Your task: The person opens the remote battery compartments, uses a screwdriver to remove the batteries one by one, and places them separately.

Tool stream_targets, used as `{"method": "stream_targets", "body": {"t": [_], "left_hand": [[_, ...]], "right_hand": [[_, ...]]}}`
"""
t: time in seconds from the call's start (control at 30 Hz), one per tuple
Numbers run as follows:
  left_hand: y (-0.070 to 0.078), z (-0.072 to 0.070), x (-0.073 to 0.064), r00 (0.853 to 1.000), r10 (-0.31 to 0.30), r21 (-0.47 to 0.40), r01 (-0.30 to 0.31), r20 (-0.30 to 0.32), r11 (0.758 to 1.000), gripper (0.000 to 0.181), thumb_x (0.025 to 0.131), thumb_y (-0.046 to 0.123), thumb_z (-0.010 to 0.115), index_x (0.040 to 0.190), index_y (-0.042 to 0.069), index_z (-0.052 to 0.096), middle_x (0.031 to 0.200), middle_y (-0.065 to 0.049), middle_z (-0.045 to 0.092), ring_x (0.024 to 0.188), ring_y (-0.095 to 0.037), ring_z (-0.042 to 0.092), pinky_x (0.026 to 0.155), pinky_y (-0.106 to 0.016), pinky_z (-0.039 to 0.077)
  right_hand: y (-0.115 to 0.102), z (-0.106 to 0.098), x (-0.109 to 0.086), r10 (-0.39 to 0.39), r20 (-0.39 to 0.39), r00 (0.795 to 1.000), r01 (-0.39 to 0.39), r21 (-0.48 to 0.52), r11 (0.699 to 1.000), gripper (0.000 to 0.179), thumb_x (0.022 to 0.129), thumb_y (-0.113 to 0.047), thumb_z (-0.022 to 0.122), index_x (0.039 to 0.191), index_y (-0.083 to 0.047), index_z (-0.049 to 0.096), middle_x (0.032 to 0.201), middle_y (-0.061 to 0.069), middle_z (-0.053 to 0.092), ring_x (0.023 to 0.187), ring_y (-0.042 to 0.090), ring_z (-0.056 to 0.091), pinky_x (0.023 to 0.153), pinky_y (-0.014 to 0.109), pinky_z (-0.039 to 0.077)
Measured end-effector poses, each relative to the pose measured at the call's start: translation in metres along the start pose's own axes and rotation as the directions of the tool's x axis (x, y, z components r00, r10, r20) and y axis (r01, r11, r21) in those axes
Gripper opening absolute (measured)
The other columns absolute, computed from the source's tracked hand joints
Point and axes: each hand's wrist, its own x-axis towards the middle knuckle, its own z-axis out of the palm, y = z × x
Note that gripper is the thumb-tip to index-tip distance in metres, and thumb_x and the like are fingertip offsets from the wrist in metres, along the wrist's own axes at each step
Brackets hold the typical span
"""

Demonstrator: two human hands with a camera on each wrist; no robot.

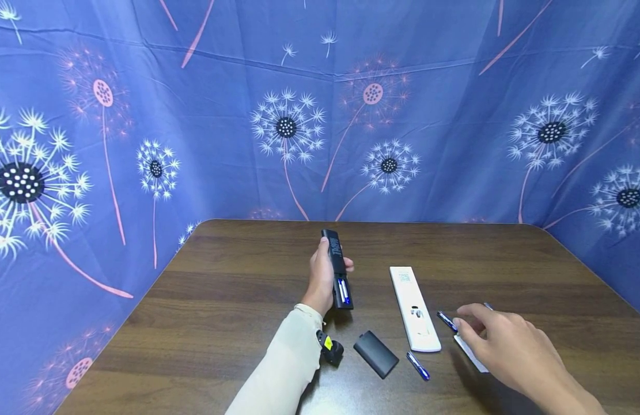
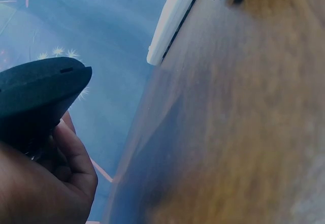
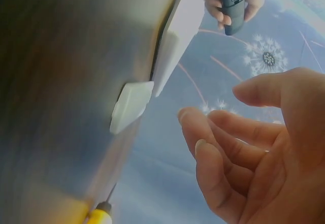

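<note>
My left hand point(image 1: 321, 276) grips a black remote control point(image 1: 336, 253), its back turned up and its lower compartment uncovered. Blue-and-white batteries point(image 1: 343, 291) lie inside that compartment. In the left wrist view, the end of the black remote point(image 2: 45, 84) sticks out past the curled fingers. My right hand point(image 1: 517, 346) hovers at the right with loosely bent fingers and holds nothing; the right wrist view shows a gap between thumb and fingers. Nearest it are a small white battery cover point(image 1: 471, 353) and a blue battery point(image 1: 447, 321), both partly near or under the fingertips.
A white remote control point(image 1: 405, 288) lies face down, its battery slot uncovered. In front are a black battery cover point(image 1: 376, 354) and a blue battery point(image 1: 418, 366). A yellow-handled tool point(image 3: 100, 216) appears in the right wrist view. A patterned blue curtain point(image 1: 221, 115) surrounds the wooden table point(image 1: 237, 259).
</note>
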Motion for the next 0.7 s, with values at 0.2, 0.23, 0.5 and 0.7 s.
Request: {"method": "stream_targets", "body": {"t": [0.2,0.23,0.5,0.7], "left_hand": [[0.0,0.001,-0.001,1.0,-0.006,-0.013,0.006,-0.008,1.0,0.062,0.105,0.054,0.031,0.124,-0.001,0.053,0.079,-0.008,0.069,0.079,-0.026,0.07,0.066,-0.03,0.047],[0.0,0.001,-0.001,1.0,-0.005,-0.013,0.005,-0.008,1.0,0.062,0.105,0.054,0.031,0.123,0.0,0.053,0.079,-0.008,0.069,0.079,-0.026,0.07,0.065,-0.03,0.047],[-0.001,0.001,0.0,1.0,0.018,-0.041,-0.018,-0.015,0.999,0.059,0.106,0.051,0.032,0.119,-0.002,0.055,0.074,-0.008,0.069,0.074,-0.026,0.071,0.059,-0.03,0.045],[0.0,0.002,0.0,1.0,0.004,-0.028,-0.004,-0.015,1.0,0.062,0.105,0.052,0.032,0.123,-0.003,0.055,0.076,-0.009,0.07,0.075,-0.026,0.071,0.059,-0.029,0.045]], "right_hand": [[0.01,-0.005,0.001,0.037,0.041,0.998,-0.036,-0.017,0.999,0.031,0.098,-0.046,0.06,0.112,-0.021,0.071,0.086,-0.006,0.069,0.07,0.014,0.059,0.053,0.041,0.042],[0.012,-0.005,0.001,0.037,0.039,0.999,-0.036,-0.021,0.999,0.031,0.098,-0.045,0.06,0.112,-0.02,0.071,0.087,-0.005,0.07,0.07,0.015,0.06,0.053,0.042,0.042],[0.024,-0.005,-0.002,0.024,-0.017,1.0,-0.024,-0.014,1.0,0.022,0.098,-0.038,0.062,0.108,-0.021,0.072,0.087,-0.007,0.072,0.082,0.032,0.069,0.057,0.054,0.046],[0.033,-0.009,-0.003,0.05,0.001,0.999,-0.05,-0.024,0.998,0.025,0.099,-0.041,0.06,0.108,-0.02,0.072,0.085,-0.007,0.068,0.072,0.023,0.064,0.054,0.05,0.044]]}}
